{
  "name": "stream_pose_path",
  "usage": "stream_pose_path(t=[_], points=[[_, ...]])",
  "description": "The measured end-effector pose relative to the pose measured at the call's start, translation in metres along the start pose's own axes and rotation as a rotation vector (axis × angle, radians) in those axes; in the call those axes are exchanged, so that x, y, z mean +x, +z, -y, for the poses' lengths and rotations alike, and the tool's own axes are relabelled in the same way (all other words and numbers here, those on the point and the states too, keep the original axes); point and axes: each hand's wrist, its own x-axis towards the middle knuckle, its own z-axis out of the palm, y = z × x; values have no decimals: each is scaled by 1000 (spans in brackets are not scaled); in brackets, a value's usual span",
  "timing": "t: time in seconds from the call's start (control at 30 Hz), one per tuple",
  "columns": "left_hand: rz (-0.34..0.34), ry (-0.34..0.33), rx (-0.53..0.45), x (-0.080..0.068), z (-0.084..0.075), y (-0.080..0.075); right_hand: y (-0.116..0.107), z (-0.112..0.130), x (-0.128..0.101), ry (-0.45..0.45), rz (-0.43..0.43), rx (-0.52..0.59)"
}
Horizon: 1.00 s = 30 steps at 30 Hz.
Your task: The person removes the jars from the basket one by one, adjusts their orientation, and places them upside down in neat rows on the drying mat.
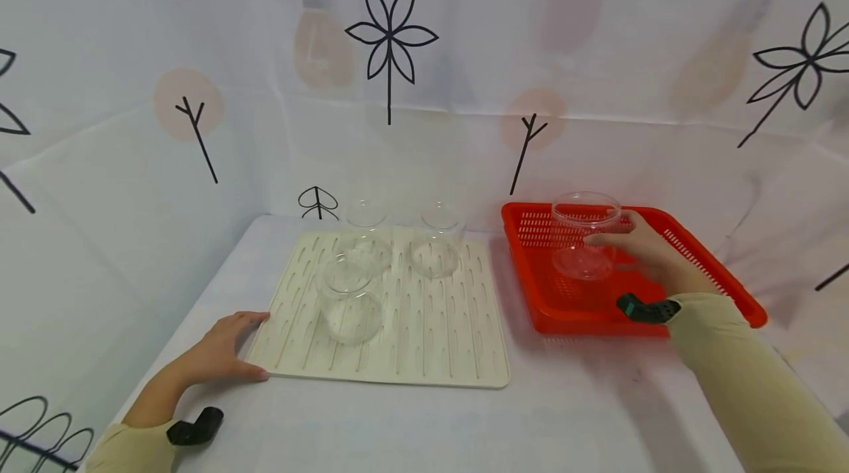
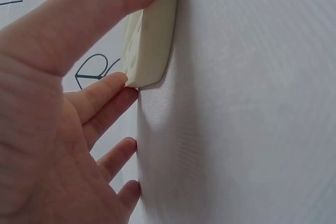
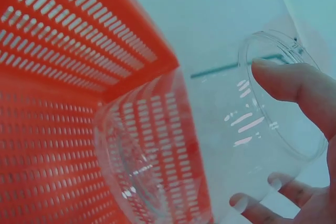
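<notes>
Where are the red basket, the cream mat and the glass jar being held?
Basket [image 1: 703, 259]: head view, right rim.
Mat [image 1: 424, 340]: head view, bare ribbed middle.
Jar [image 1: 580, 241]: head view, clear side wall.

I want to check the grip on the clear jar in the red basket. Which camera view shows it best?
The right wrist view: the right hand curls its thumb and fingers round the clear jar inside the red basket, close up. The head view shows the same jar whole, but small. The left wrist view does not show it.
</notes>
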Motion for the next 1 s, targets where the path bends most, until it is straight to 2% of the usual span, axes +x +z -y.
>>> stream_pose_path(t=[0.13, 0.47, 0.73, 0.87, 1.0], points=[[5, -5, -7, 1, 1, 1, 5, 10, -8, -31, -7, -13], [7, -9, 10, 0, 1, 1, 18, 27, -26, -103, -34, -129], [4, 39, 10, -5, -3, -3, 30, 33, -35, -137, -45, -212], [-21, 40, -32, -2, -9, -5, 36, 36, -42, -140, -58, -248], [-89, 44, -70, 6, -18, -8, 40, 40, -46, -162, -78, -288]])
